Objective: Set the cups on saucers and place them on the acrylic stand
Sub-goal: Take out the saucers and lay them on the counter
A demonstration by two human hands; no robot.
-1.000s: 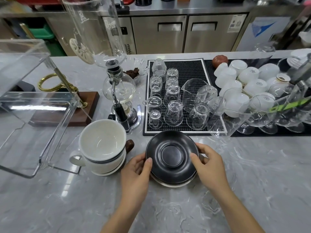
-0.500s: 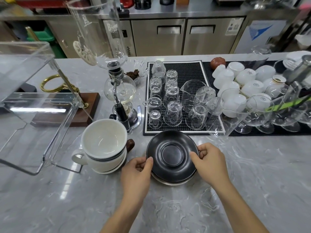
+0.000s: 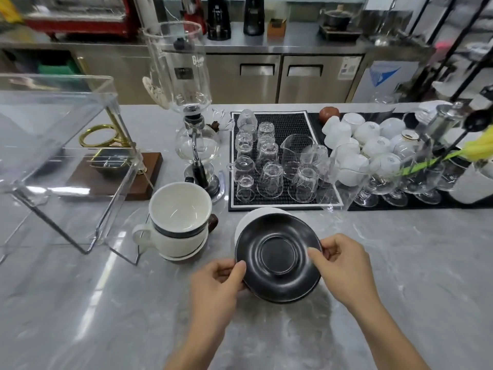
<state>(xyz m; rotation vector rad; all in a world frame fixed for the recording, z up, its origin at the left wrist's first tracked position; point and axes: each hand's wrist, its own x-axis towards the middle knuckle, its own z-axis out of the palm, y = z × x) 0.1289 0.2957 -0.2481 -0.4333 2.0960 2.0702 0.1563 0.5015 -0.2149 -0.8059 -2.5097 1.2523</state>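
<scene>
Both hands grip the black saucer: the left hand (image 3: 217, 280) pinches its left rim and the right hand (image 3: 340, 265) its right rim, just above a white saucer (image 3: 246, 218). Hold it flat and set it down gently near the stacked cups (image 3: 178, 220). The gray surface (image 3: 400, 263) is shiny, and the clear stand (image 3: 57, 145) waits on the left.

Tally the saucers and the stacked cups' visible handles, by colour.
black saucer: 1
white saucer: 1, edge showing behind the black one
white handle: 1
brown handle: 1
Total: 4
</scene>
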